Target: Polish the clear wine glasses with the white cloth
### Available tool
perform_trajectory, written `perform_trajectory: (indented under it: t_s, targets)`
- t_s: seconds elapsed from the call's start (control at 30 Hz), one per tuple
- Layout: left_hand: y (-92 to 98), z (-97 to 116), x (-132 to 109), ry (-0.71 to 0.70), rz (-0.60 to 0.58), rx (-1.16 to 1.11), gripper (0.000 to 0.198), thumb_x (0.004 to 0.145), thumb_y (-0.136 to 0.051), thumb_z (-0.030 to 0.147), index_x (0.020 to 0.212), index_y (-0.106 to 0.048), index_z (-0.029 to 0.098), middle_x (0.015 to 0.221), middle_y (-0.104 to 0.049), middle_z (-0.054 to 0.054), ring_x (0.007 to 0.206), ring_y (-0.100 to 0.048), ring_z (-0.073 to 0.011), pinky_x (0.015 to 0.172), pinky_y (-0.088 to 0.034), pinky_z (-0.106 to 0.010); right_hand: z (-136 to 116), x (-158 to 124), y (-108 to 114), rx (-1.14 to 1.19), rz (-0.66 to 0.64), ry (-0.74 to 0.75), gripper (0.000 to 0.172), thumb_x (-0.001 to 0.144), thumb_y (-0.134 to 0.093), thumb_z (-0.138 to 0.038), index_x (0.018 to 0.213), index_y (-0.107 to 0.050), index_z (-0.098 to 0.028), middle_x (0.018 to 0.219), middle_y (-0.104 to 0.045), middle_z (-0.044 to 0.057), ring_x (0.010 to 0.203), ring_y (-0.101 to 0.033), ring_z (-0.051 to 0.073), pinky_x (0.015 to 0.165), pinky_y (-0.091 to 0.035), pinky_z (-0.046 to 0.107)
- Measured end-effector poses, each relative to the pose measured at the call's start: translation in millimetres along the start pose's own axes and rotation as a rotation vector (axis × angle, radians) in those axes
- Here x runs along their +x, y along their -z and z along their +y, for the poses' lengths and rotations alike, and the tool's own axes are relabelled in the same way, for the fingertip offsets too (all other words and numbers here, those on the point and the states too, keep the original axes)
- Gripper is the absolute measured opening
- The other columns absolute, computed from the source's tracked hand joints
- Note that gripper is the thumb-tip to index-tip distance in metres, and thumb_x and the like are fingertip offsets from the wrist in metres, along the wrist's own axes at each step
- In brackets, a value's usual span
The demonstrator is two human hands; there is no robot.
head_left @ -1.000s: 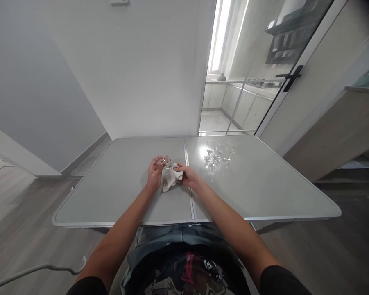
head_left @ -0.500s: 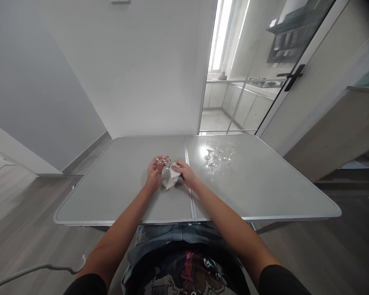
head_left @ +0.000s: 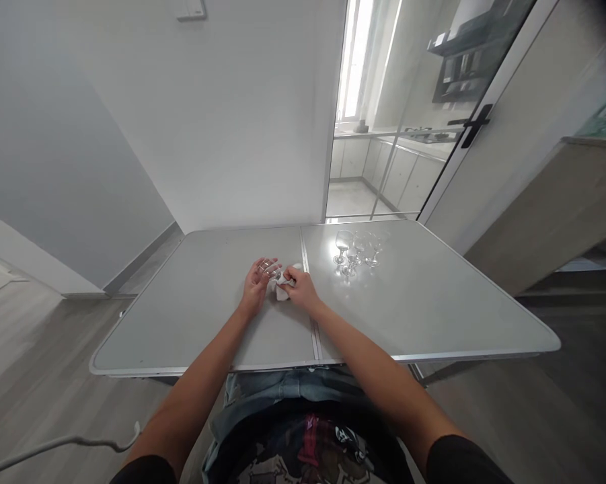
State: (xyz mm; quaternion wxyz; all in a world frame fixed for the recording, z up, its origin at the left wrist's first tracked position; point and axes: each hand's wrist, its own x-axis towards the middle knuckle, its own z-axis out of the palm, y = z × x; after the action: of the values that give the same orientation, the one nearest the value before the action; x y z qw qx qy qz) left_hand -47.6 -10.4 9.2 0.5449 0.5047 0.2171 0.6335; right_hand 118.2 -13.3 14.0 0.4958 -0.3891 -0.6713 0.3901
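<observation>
My left hand (head_left: 255,286) is closed around the bowl of a clear stemmed glass (head_left: 269,267), which lies tilted above the table with its stem toward the right. In my right hand (head_left: 299,289) a white cloth (head_left: 282,293) is bunched up, and the fingers pinch it against the glass's stem end. The cloth and fingers partly hide the stem and foot. Several clear stemmed glasses (head_left: 352,257) stand upright in a group on the table to the right of my hands.
The grey folding table (head_left: 192,302) has a metal rim and a centre seam (head_left: 305,250). A white wall (head_left: 247,134) rises behind it. A glass door with a black handle (head_left: 477,126) is at the back right. A grey cable (head_left: 75,440) hangs at lower left.
My right hand has turned and its fingers have curled closer around the stem end with the cloth. The left hand keeps its hold on the glass. The view has tilted slightly.
</observation>
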Motion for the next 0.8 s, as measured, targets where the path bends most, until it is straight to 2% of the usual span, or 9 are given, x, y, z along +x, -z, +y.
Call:
perform_trajectory:
  t_s: [0.1, 0.17, 0.23, 0.37, 0.43, 0.5, 0.67, 0.73, 0.8]
  targets:
    - [-2.7, 3, -1, 0.054, -0.06, -0.062, 0.059, 0.08, -0.079, 0.047, 0.128, -0.057, 0.021, 0.143, -0.055, -0.019, 0.123, -0.062, -0.0322, 0.109, -0.044, -0.049, -1, 2, 2, 0.48, -0.162, -0.286, 0.034, 0.07, -0.077, -0.043, 0.077, -0.052, -0.021, 0.07, -0.055, -0.002, 0.064, -0.048, 0.014, 0.063, -0.036, 0.027]
    - [-3.1, 3, -1, 0.09, -0.09, -0.09, 0.062, 0.079, -0.079, 0.049, 0.129, -0.057, 0.02, 0.145, -0.054, -0.02, 0.124, -0.062, -0.0334, 0.109, -0.044, -0.05, -1, 2, 5, 0.672, -0.264, -0.423, 0.041, 0.069, -0.078, -0.052, 0.084, -0.057, -0.02, 0.073, -0.06, 0.0, 0.064, -0.051, 0.015, 0.062, -0.038, 0.028]
    - [-1.6, 0, -1, 0.1, -0.088, -0.094, 0.063, 0.078, -0.08, 0.05, 0.129, -0.057, 0.02, 0.145, -0.054, -0.02, 0.124, -0.062, -0.0331, 0.109, -0.044, -0.05, 0, 2, 7, 0.653, -0.26, -0.409, 0.041, 0.068, -0.079, -0.051, 0.084, -0.058, -0.02, 0.073, -0.059, 0.0, 0.065, -0.051, 0.015, 0.063, -0.038, 0.028]
    - [4.3, -10, 2, 0.058, -0.013, -0.017, 0.055, 0.079, -0.081, 0.04, 0.125, -0.058, 0.022, 0.135, -0.062, -0.016, 0.119, -0.065, -0.0278, 0.108, -0.044, -0.045, 2, 1, 4, 0.13, -0.053, -0.109, 0.027, 0.066, -0.075, -0.028, 0.072, -0.049, -0.022, 0.066, -0.05, -0.004, 0.068, -0.046, 0.014, 0.067, -0.034, 0.027]
    - [6.0, -12, 3, 0.045, -0.003, -0.002, 0.053, 0.081, -0.081, 0.037, 0.126, -0.057, 0.022, 0.135, -0.063, -0.016, 0.119, -0.065, -0.0262, 0.109, -0.044, -0.043, 2, 0, 2, -0.048, 0.011, -0.031, 0.024, 0.066, -0.072, -0.023, 0.069, -0.048, -0.022, 0.065, -0.047, -0.004, 0.069, -0.045, 0.015, 0.068, -0.032, 0.027]
    - [5.4, -10, 2, 0.061, -0.019, -0.025, 0.054, 0.082, -0.08, 0.039, 0.127, -0.057, 0.021, 0.138, -0.061, -0.017, 0.119, -0.065, -0.0267, 0.108, -0.044, -0.044, 0, 0, 2, 0.026, -0.017, -0.067, 0.023, 0.066, -0.072, -0.025, 0.07, -0.049, -0.022, 0.066, -0.049, -0.004, 0.069, -0.045, 0.014, 0.068, -0.033, 0.027]
    - [-1.2, 0, -2, 0.162, -0.083, -0.09, 0.059, 0.077, -0.082, 0.045, 0.126, -0.06, 0.019, 0.141, -0.058, -0.019, 0.117, -0.066, -0.0305, 0.107, -0.046, -0.047, -7, 1, 9, 0.673, -0.336, -0.459, 0.037, 0.063, -0.081, -0.04, 0.086, -0.059, -0.019, 0.074, -0.059, 0.0, 0.066, -0.052, 0.014, 0.066, -0.04, 0.028]
    - [-2.3, 1, -2, 0.16, -0.08, -0.1, 0.061, 0.077, -0.082, 0.045, 0.127, -0.059, 0.02, 0.141, -0.058, -0.018, 0.118, -0.066, -0.031, 0.107, -0.046, -0.048, -7, 1, 11, 0.744, -0.356, -0.504, 0.041, 0.063, -0.083, -0.042, 0.086, -0.06, -0.018, 0.073, -0.059, 0.0, 0.065, -0.053, 0.014, 0.065, -0.041, 0.028]
    - [-1.5, -3, -1, 0.128, -0.046, -0.081, 0.06, 0.077, -0.082, 0.045, 0.126, -0.059, 0.02, 0.139, -0.06, -0.018, 0.116, -0.067, -0.0301, 0.107, -0.046, -0.048, -6, 0, 9, 0.633, -0.28, -0.432, 0.036, 0.064, -0.081, -0.041, 0.083, -0.058, -0.019, 0.071, -0.057, -0.001, 0.065, -0.051, 0.014, 0.065, -0.04, 0.028]
